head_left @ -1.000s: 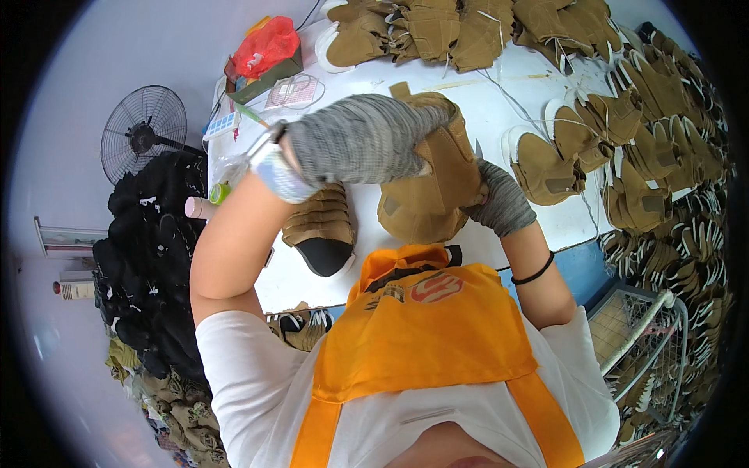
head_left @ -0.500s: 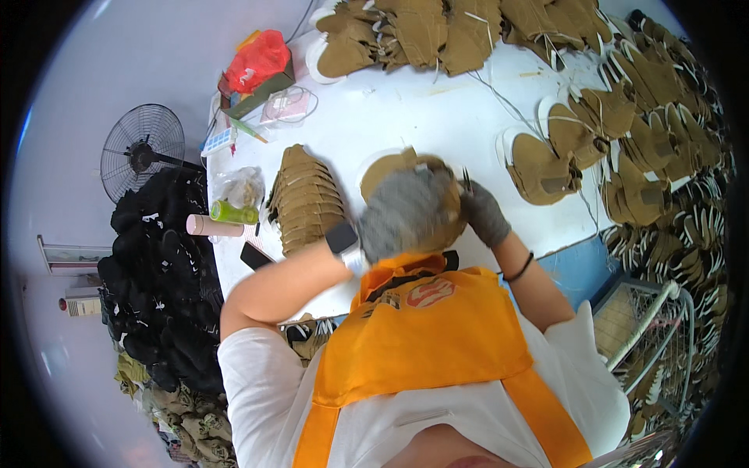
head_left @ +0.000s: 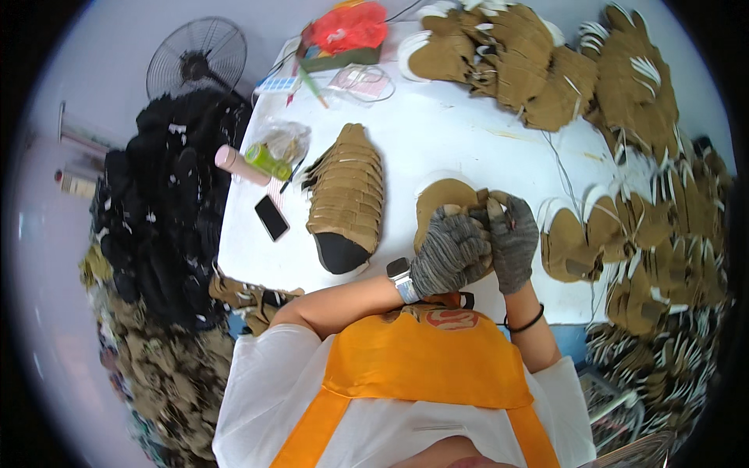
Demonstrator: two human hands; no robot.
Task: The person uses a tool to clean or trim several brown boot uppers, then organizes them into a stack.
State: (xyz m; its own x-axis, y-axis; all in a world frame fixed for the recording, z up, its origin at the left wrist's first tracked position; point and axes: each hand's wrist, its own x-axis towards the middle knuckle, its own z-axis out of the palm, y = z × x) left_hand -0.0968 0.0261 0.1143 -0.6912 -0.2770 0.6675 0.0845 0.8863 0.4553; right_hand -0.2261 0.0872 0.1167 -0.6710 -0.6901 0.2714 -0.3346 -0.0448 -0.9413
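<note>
Both of my hands wear grey knit gloves and meet over a tan shoe upper [head_left: 443, 201] lying on the white table [head_left: 437, 140]. My left hand [head_left: 451, 251] grips the near side of that piece, fingers curled. My right hand [head_left: 511, 238] pinches the same piece at its right edge. To the left lies a fanned stack of tan uppers [head_left: 347, 191] with a black sole-shaped piece [head_left: 337, 251] at its near end.
Heaps of tan uppers crowd the far side [head_left: 515, 58] and the right [head_left: 647, 234]. A phone [head_left: 271, 218], a pink tube [head_left: 240, 164], a green bottle [head_left: 268, 162] and a red bag [head_left: 347, 30] sit at the left. A fan [head_left: 197, 56] and black pieces [head_left: 168, 203] lie beyond.
My left arm has come down from in front of the camera to the table. Both hands have closed on the tan upper near the table's front edge.
</note>
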